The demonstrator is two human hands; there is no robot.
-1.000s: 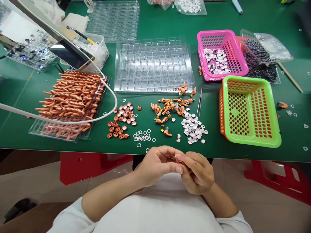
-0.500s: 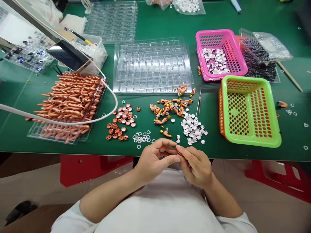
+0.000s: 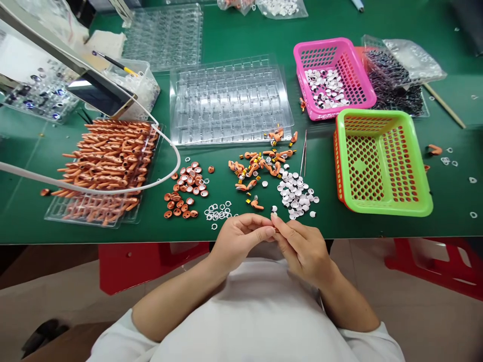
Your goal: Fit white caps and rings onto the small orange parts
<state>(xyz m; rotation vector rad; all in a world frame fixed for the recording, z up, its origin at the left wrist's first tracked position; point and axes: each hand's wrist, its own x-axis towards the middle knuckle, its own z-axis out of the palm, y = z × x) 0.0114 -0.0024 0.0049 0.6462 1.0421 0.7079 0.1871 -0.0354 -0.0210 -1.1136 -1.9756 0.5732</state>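
My left hand (image 3: 241, 239) and my right hand (image 3: 304, 246) meet at the front edge of the green table, fingertips pressed together. Between them shows a bit of a small orange-brown part (image 3: 276, 230), mostly hidden by the fingers. Just beyond my right hand lies a pile of white cap-like pieces (image 3: 296, 193). Small clear rings (image 3: 218, 212) are near my left hand, with orange-brown round cups (image 3: 190, 178) behind them. Orange curved parts with yellow bits (image 3: 260, 166) are scattered farther back, beside metal tweezers (image 3: 304, 153).
Clear trays (image 3: 230, 100) lie at the back centre. A pink basket (image 3: 302, 95) and a green basket (image 3: 385, 211) stand on the right. Orange tubular parts (image 3: 109, 156) are heaped on the left, under a phone (image 3: 100, 93) and a white cable (image 3: 166, 176).
The view has shifted slightly, so the table items appear a little farther left. My hands stay together, with the fingers drawn slightly closer around the small part.
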